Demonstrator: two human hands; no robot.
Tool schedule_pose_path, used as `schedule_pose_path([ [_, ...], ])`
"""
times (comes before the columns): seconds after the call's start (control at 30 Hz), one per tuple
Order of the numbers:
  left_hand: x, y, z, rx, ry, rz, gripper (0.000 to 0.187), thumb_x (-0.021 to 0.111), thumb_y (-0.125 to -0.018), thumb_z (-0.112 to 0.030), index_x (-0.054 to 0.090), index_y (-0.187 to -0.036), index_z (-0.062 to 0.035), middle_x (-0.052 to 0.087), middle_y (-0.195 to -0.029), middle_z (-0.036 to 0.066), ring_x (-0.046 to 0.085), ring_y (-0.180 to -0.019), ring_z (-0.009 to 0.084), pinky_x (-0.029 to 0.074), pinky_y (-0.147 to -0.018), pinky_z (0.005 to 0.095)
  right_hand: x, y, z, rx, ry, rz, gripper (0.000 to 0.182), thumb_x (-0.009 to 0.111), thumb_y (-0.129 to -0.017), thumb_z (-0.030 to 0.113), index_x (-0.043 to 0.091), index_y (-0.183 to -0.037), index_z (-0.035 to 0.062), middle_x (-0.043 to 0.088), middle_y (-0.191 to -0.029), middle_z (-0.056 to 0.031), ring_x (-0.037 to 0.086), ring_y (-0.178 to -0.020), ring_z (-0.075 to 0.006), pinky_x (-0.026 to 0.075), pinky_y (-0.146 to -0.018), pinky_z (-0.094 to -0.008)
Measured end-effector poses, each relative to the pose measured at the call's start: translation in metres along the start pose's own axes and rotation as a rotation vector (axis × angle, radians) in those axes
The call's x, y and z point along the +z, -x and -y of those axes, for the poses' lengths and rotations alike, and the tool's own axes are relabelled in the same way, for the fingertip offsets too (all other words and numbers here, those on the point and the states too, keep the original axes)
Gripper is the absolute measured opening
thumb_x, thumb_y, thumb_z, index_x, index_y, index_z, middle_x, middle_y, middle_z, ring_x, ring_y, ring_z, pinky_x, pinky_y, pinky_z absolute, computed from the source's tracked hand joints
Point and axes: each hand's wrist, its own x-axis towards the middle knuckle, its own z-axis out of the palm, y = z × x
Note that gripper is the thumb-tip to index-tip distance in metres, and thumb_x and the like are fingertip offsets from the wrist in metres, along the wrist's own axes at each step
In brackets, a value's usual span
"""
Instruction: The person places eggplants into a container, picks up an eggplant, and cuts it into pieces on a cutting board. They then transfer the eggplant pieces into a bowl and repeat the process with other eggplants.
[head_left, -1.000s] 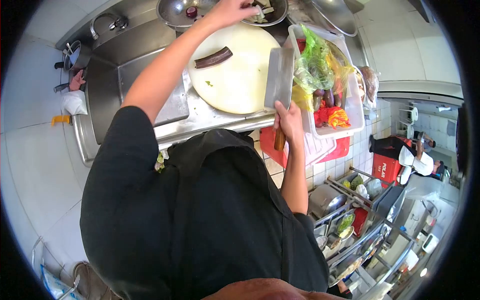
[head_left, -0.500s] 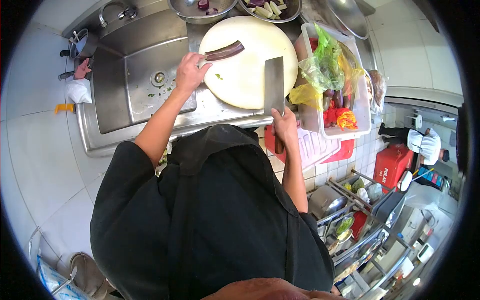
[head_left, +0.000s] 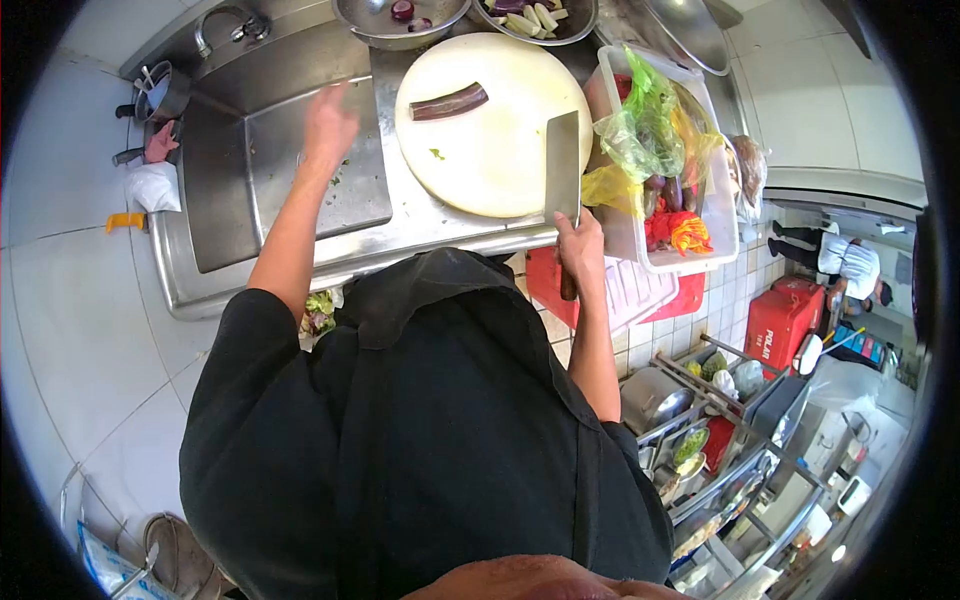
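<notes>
A long piece of eggplant [head_left: 449, 102] lies on the round white cutting board [head_left: 500, 150], with a small green scrap below it. My right hand [head_left: 581, 240] is wrapped around the handle of a cleaver [head_left: 563, 165], whose broad blade rests over the board's right side. Over the sink [head_left: 285, 235], away from the board, is my left hand [head_left: 330, 120]. Motion smears its fingers, so I cannot see whether anything is in them.
Behind the board stand a metal bowl [head_left: 365, 35] with onion and another bowl [head_left: 580, 30] with cut eggplant. To the right is a plastic bin [head_left: 720, 235] of bagged vegetables. A person [head_left: 850, 265] in white is at the far right, near a red cooler [head_left: 785, 325].
My left hand has left the end of the eggplant piece and moved left over the sink. The cleaver has shifted slightly right; the eggplant piece stays on the board.
</notes>
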Motion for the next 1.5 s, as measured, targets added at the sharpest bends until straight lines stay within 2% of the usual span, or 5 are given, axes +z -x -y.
schedule_pose_path([
  [0.13, 0.000, 0.014, -0.053, 0.094, 0.219, 0.309, 0.043, 0.082, -0.083, -0.028, 0.073, -0.118, -0.0055, 0.068, -0.121, 0.018, 0.062, -0.118, 0.0382, 0.051, -0.100, 0.0451, 0.012, -0.011, -0.017, -0.051, 0.147, -0.016, 0.036, 0.069, -0.095, 0.027, 0.067, -0.112, -0.0054, 0.071, -0.082, -0.0220, 0.069, -0.070, -0.0314, 0.053, -0.070, -0.0442],
  [0.33, 0.004, 0.016, -0.081, 0.034, 0.236, 0.100, 0.057, 0.083, -0.081, -0.025, 0.064, -0.130, -0.0049, 0.065, -0.128, 0.018, 0.060, -0.124, 0.0366, 0.049, -0.105, 0.0440, 0.018, -0.009, -0.022, -0.029, 0.229, -0.034, 0.038, 0.068, -0.095, 0.026, 0.064, -0.111, -0.0086, 0.070, -0.091, -0.0310, 0.071, -0.085, -0.0437, 0.053, -0.078, -0.0486],
  [0.47, 0.025, 0.006, -0.075, 0.354, 0.333, 0.292, 0.053, 0.080, -0.080, -0.015, 0.062, -0.129, -0.0050, 0.066, -0.125, 0.018, 0.061, -0.120, 0.0378, 0.049, -0.104, 0.0442, 0.019, -0.003, -0.016, -0.132, 0.296, -0.108, 0.040, 0.064, -0.098, 0.029, 0.062, -0.105, -0.0100, 0.066, -0.095, -0.0372, 0.065, -0.093, -0.0530, 0.051, -0.081, -0.0540],
  [1.23, 0.033, 0.081, -0.136, 0.386, 0.607, 0.468, 0.032, 0.076, -0.077, -0.003, 0.067, -0.108, -0.0017, 0.069, -0.100, 0.016, 0.064, -0.099, 0.0358, 0.051, -0.092, 0.0448, 0.055, 0.041, 0.015, -0.288, 0.598, -0.001, 0.028, 0.056, -0.101, 0.025, 0.060, -0.102, -0.0028, 0.069, -0.082, -0.0304, 0.070, -0.082, -0.0474, 0.056, -0.076, -0.0577],
  [1.5, 0.032, 0.082, -0.140, 0.258, 0.479, 0.426, 0.037, 0.082, -0.077, -0.009, 0.075, -0.114, -0.0084, 0.056, -0.122, 0.014, 0.059, -0.112, 0.0331, 0.049, -0.100, 0.0394, 0.011, 0.057, 0.003, -0.033, 0.414, 0.165, 0.036, 0.058, -0.102, 0.032, 0.065, -0.109, -0.0032, 0.071, -0.101, -0.0299, 0.065, -0.103, -0.0511, 0.050, -0.092, -0.0574],
])
